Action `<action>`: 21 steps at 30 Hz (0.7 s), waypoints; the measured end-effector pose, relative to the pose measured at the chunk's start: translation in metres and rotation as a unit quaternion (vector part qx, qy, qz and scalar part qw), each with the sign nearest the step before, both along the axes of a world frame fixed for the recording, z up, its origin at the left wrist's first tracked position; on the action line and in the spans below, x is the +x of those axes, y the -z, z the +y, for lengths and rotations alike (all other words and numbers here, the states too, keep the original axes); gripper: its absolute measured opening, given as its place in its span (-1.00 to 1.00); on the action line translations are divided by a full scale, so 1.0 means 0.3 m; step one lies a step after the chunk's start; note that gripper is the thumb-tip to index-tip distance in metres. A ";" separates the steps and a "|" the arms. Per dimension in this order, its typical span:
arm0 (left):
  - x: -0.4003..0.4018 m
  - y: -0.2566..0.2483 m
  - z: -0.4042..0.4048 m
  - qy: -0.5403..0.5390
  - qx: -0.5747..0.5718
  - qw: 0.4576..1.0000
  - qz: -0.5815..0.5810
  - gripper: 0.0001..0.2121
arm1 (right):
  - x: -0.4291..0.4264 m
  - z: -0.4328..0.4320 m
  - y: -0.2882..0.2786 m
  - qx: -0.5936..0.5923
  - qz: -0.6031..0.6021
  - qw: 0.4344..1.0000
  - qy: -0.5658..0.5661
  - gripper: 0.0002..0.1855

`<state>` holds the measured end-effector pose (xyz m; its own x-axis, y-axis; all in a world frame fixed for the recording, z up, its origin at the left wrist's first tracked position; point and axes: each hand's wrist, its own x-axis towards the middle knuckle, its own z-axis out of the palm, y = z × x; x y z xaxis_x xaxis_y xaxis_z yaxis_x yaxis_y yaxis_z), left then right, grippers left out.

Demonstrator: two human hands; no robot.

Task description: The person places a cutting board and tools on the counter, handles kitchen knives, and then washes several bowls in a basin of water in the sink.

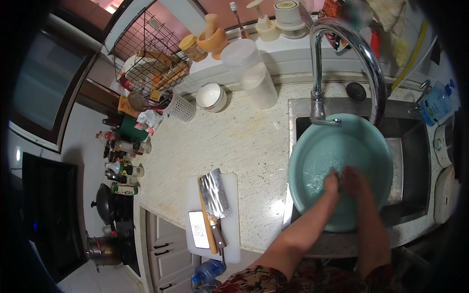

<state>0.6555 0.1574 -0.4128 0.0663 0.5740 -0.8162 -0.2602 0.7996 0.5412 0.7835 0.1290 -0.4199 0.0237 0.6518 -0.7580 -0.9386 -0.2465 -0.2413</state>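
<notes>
A green plastic basin (304, 146) rests over the stainless steel sink (416, 164) under the curved chrome faucet (318, 73). Both my hands are inside it, close together over rippling water. My left hand (331, 182) is at the middle of the basin, its fingers pointing inward. Just right of it is my right hand (352, 179), blurred. A small dark thing seems to lie between them; what it is, and whether either hand grips it, I cannot tell. On the white cutting board (232, 205), left of the basin, lie a cleaver (216, 194), a smaller dark-handled tool (218, 236) and a phone-like white rectangle (199, 229).
Behind the counter stand a tall clear canister (253, 78), white bowls (211, 96) and a perforated utensil holder (182, 108). Bottles (124, 168) line the left side near the black wok (103, 204). A blue soap bottle (436, 106) is right of the sink.
</notes>
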 end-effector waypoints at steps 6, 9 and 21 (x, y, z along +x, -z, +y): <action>-0.052 -0.050 0.012 -0.001 -0.052 0.969 -0.242 -0.67 | -0.025 -0.009 -0.333 0.074 -0.398 0.872 -0.277 -0.74; 0.011 -0.160 -0.013 0.031 0.004 0.989 -0.145 -0.66 | 0.075 0.025 -0.204 0.014 -0.598 0.790 -0.134 -0.74; 0.145 -0.374 -0.093 0.036 0.147 0.975 -0.162 -0.37 | -0.082 -0.105 -0.418 0.181 -0.675 0.679 -0.225 -0.58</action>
